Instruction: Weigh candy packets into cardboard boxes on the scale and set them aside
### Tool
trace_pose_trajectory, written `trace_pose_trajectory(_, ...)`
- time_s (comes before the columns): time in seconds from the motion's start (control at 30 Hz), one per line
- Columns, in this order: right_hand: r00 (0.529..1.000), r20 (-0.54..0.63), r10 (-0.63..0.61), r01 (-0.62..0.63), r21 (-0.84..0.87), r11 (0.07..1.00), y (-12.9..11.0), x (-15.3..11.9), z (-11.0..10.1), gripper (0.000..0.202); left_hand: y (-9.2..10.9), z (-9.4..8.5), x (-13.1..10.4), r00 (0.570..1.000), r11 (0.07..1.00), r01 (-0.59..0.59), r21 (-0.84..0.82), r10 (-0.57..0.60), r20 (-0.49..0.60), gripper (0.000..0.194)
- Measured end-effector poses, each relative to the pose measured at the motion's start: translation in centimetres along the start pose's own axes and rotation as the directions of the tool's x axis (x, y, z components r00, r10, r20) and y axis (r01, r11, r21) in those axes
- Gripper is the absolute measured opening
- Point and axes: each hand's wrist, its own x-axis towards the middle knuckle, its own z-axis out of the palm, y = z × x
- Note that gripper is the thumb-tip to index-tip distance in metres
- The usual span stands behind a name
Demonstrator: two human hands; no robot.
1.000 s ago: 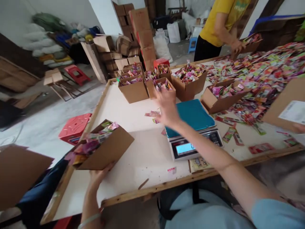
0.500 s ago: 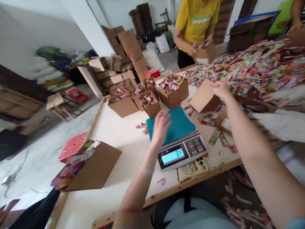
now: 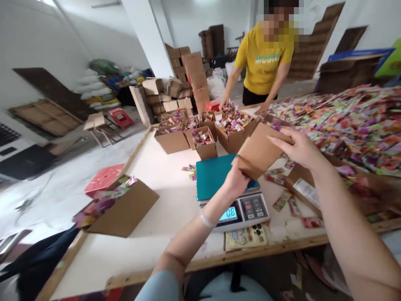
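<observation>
A small cardboard box [image 3: 261, 148] is tilted above the right part of the teal scale plate [image 3: 209, 179]. My left hand [image 3: 236, 180] grips its lower left edge, with the fingertips partly hidden. On its upper right side, my right hand [image 3: 296, 146] holds the rim between thumb and fingers. Purple packets show at the box's far edge. Below the plate, the scale's lit display [image 3: 228, 213] reads 0.8, partly covered by my left wrist. A patterned yellow phone case [image 3: 246, 237] lies under the scale's front edge.
Filled boxes [image 3: 173, 140] stand beyond the scale, and another packet-filled box [image 3: 125, 209] is at the left. A large heap of packets [image 3: 354, 121] covers the right side. Across the table, a person in yellow [image 3: 266, 58] reaches toward the boxes. An open carton [image 3: 303, 188] lies right.
The small box has come left over the scale in my right hand, and my left hand has taken hold of it. The person opposite now reaches down to the table. The camera view has shifted.
</observation>
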Motion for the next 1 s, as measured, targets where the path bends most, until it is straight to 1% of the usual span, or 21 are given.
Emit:
trace_pose_trajectory(0.07, 0.984, 0.117, -0.137, 0.130, 0.068, 0.989, -3.7, -0.6, 2.8, 0.047, 0.2, -2.5, -5.4, 0.995, 0.998, 0.056, -0.023, -0.058, -0.081, 0.067)
trace_pose_trajectory(0.1, 0.962, 0.184, -0.201, 0.184, 0.104, 0.977, -5.3, -0.9, 4.4, 0.042, 0.5, -3.5, -8.2, 0.991, 0.996, 0.090, -0.023, -0.091, -0.099, 0.069)
trace_pose_trajectory(0.13, 0.933, 0.248, -0.260, 0.232, 0.137, 0.963, -6.6, -1.2, 6.1, 0.038, 0.8, -4.4, -10.9, 0.989, 0.993, 0.117, -0.005, -0.116, -0.095, 0.069)
trace_pose_trajectory(0.2, 0.864, 0.355, -0.357, 0.310, 0.185, 0.933, -8.2, -1.6, 9.0, 0.036, 1.7, -5.9, -15.8, 0.992, 0.989, 0.125, 0.078, -0.122, -0.036, 0.062)
trace_pose_trajectory(0.23, 0.837, 0.388, -0.387, 0.333, 0.200, 0.921, -8.5, -1.7, 10.1, 0.037, 2.2, -6.5, -17.7, 0.996, 0.987, 0.092, 0.134, -0.093, 0.004, 0.058)
trace_pose_trajectory(0.27, 0.820, 0.407, -0.402, 0.344, 0.209, 0.915, -8.6, -1.7, 10.8, 0.039, 2.8, -7.2, -19.4, 0.998, 0.981, 0.037, 0.191, -0.044, 0.034, 0.056)
trace_pose_trajectory(0.3, 0.815, 0.418, -0.401, 0.343, 0.210, 0.916, -8.4, -1.6, 11.3, 0.040, 3.3, -7.9, -20.6, 0.999, 0.969, -0.028, 0.245, 0.018, 0.043, 0.056)
trace_pose_trajectory(0.33, 0.817, 0.426, -0.388, 0.331, 0.204, 0.921, -8.1, -1.5, 11.5, 0.041, 3.8, -8.6, -21.5, 0.995, 0.951, -0.100, 0.293, 0.097, 0.025, 0.058)
trace_pose_trajectory(0.37, 0.823, 0.435, -0.366, 0.310, 0.196, 0.930, -7.8, -1.4, 11.4, 0.041, 4.4, -9.4, -22.0, 0.981, 0.924, -0.177, 0.338, 0.194, -0.015, 0.060)
trace_pose_trajectory(0.4, 0.831, 0.441, -0.339, 0.284, 0.188, 0.940, -7.5, -1.3, 11.1, 0.040, 4.9, -10.1, -22.2, 0.955, 0.891, -0.245, 0.384, 0.290, -0.065, 0.061)
trace_pose_trajectory(0.47, 0.854, 0.438, -0.282, 0.226, 0.177, 0.958, -7.4, -1.3, 10.2, 0.038, 5.7, -11.4, -21.8, 0.883, 0.816, -0.332, 0.473, 0.445, -0.148, 0.060)
trace_pose_trajectory(0.5, 0.867, 0.428, -0.256, 0.198, 0.175, 0.964, -7.6, -1.5, 9.8, 0.038, 6.1, -11.9, -21.3, 0.849, 0.779, -0.359, 0.514, 0.501, -0.167, 0.059)
trace_pose_trajectory(0.6, 0.909, 0.368, -0.195, 0.131, 0.193, 0.972, -7.9, -2.5, 8.4, 0.043, 6.8, -12.6, -19.4, 0.770, 0.680, -0.424, 0.598, 0.619, -0.158, 0.058)
trace_pose_trajectory(0.67, 0.937, 0.313, -0.153, 0.082, 0.230, 0.970, -7.2, -3.6, 7.5, 0.047, 7.0, -12.6, -18.2, 0.726, 0.620, -0.465, 0.632, 0.676, -0.129, 0.056)
trace_pose_trajectory(0.73, 0.978, 0.205, -0.047, -0.006, 0.247, 0.969, -5.1, -4.9, 6.6, 0.052, 7.2, -12.5, -17.4, 0.690, 0.556, -0.493, 0.669, 0.718, -0.088, 0.054)
trace_pose_trajectory(0.77, 0.990, 0.138, 0.030, -0.063, 0.238, 0.969, -3.5, -5.7, 6.1, 0.053, 7.2, -12.6, -17.2, 0.676, 0.522, -0.503, 0.689, 0.735, -0.064, 0.053)
trace_pose_trajectory(0.8, 0.991, 0.069, 0.113, -0.126, 0.216, 0.968, -1.7, -6.6, 5.6, 0.053, 7.2, -12.6, -17.0, 0.664, 0.489, -0.511, 0.707, 0.747, -0.036, 0.053)
trace_pose_trajectory(0.87, 0.963, -0.048, 0.264, -0.255, 0.145, 0.956, 2.3, -8.7, 4.8, 0.050, 6.9, -12.8, -16.7, 0.648, 0.429, -0.521, 0.738, 0.762, 0.015, 0.053)
trace_pose_trajectory(0.9, 0.944, -0.081, 0.320, -0.311, 0.107, 0.944, 4.3, -10.0, 4.4, 0.049, 6.8, -12.8, -16.6, 0.640, 0.406, -0.523, 0.749, 0.768, 0.030, 0.053)
trace_pose_trajectory(0.93, 0.927, -0.093, 0.363, -0.357, 0.075, 0.931, 6.1, -11.4, 4.1, 0.048, 6.6, -12.7, -16.5, 0.627, 0.385, -0.523, 0.761, 0.778, 0.037, 0.052)
trace_pose_trajectory(1.0, 0.903, -0.076, 0.424, -0.424, 0.020, 0.906, 9.1, -14.4, 3.7, 0.047, 6.3, -12.2, -16.3, 0.582, 0.323, -0.517, 0.793, 0.812, 0.049, 0.050)
